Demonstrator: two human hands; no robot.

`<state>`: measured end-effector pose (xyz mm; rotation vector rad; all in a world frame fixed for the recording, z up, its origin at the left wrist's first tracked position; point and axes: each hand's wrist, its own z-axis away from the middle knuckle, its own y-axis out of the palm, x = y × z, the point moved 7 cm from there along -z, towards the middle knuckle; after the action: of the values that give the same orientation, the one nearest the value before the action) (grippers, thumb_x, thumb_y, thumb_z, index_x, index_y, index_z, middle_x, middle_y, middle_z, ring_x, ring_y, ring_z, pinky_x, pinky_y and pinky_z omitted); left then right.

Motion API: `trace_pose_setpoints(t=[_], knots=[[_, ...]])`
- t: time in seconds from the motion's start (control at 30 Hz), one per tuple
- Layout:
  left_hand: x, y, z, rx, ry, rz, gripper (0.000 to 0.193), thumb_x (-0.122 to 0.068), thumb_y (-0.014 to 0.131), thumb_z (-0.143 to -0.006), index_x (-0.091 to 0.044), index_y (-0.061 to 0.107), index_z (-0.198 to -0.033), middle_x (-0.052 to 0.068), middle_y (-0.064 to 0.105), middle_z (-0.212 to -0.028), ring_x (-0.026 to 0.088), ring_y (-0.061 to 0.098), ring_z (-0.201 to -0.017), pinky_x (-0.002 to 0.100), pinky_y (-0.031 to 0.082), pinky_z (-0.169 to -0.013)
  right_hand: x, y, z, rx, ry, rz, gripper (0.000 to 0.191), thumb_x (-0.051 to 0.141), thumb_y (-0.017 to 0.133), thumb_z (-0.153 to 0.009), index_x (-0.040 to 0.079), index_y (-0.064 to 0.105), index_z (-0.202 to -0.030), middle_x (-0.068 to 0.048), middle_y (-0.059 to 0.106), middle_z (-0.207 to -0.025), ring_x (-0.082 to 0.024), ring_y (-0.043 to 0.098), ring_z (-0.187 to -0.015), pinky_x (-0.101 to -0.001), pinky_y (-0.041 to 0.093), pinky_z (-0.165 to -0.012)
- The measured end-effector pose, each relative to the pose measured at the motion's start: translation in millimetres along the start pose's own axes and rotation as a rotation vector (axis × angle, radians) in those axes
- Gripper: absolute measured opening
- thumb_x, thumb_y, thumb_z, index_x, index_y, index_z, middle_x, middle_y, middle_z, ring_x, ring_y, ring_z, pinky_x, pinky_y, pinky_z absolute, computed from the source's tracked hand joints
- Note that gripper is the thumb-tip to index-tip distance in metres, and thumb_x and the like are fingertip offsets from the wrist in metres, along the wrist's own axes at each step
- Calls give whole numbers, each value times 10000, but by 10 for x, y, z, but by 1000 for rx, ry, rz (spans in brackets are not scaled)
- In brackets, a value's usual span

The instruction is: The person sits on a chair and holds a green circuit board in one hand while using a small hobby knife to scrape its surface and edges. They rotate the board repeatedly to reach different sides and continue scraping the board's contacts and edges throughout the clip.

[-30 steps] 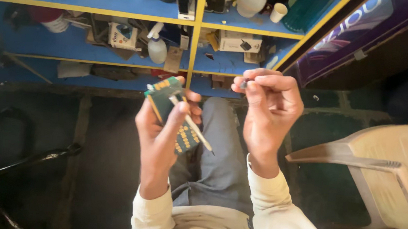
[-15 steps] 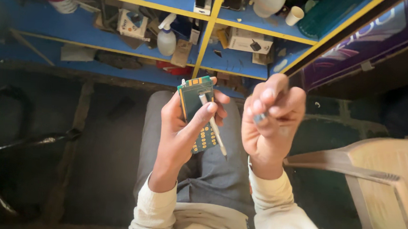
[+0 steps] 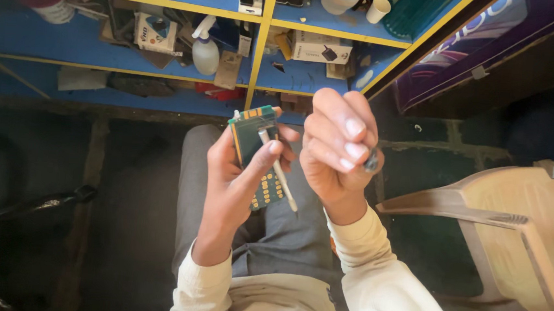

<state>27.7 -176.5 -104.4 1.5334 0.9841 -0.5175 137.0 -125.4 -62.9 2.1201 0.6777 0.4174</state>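
Above lap: left hand clamps green circuit board plus thin white tool; right hand just beside, fingers pinched on small dark part. Blue shelves behind.

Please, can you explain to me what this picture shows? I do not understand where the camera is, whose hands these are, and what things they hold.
The camera sits on a person's head and looks down, so you see their own two arms and lap. The left hand holds a small green circuit board together with a thin white stick-like tool. The right hand is closed around a small dark part; it is too small to identify. Above them are blue shelves with yellow edges, cluttered with boxes and a white spray bottle. A beige plastic chair stands at the right.
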Motion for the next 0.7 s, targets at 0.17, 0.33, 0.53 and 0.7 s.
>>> trace_pose_setpoints(t=[0.17,0.33,0.53,0.7], knots=[[32,-58,10,4,-2,-24,371,-13,632,-1033,57,556,-1389,108,714,-1110,138,677,-902,297,580,-793,-80,-124,-110,-89,29,-146,258,-129,738,-913,41,547,-875,-79,614,-1013,-160,635,-960,-217,579,-802],[80,-225,-13,-84,40,-138,316,-6,657,-1047,55,597,-1350,76,691,-1117,94,642,-968,248,525,-832,-225,-186,-143,-176,54,50,214,-8,760,-951,129,596,-958,28,639,-989,-97,601,-935,-278,484,-883],[106,-304,-45,-100,30,-96,357,-25,648,-1020,26,583,-1367,47,702,-1159,81,661,-1046,233,536,-918,-282,-20,51,-264,-75,398,136,91,747,-1014,150,642,-1076,44,576,-981,-102,526,-931,-295,414,-880],[72,-276,-53,-105,2,-41,371,-32,660,-1020,47,576,-1373,89,708,-1123,118,667,-940,265,552,-828,-212,184,204,-215,-216,665,93,146,742,-1056,140,658,-1096,20,537,-970,-109,492,-891,-300,413,-846]])
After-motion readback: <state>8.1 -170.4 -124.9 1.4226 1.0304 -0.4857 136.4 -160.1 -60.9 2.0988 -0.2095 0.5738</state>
